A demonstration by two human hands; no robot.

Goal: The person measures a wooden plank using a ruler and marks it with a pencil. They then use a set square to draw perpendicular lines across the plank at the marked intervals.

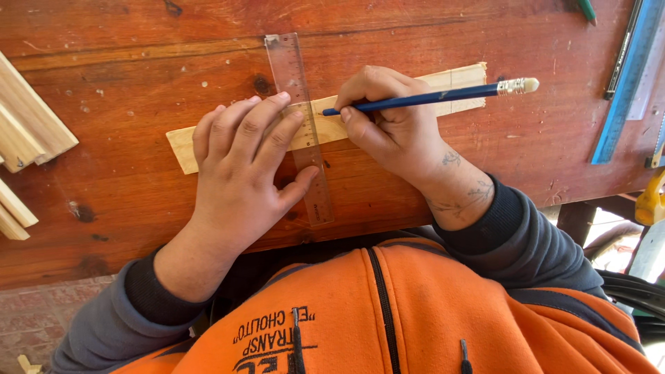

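Note:
A pale wooden strip (454, 77) lies slantwise on the red-brown workbench (138, 62). Across it stands a clear plastic ruler (287, 66), running from the far side toward me. My left hand (239, 166) lies flat on the ruler and the strip, fingers spread, pressing both down. My right hand (391, 125) grips a blue pencil (443, 97) with a white eraser end. The pencil tip touches the strip right beside the ruler's edge.
Pale wooden mouldings (24, 131) lie at the bench's left edge. A blue metal rule (627, 79) and a dark strip sit at the far right, with a yellow tool (651, 201) below them. A green pencil tip (587, 10) shows at the top.

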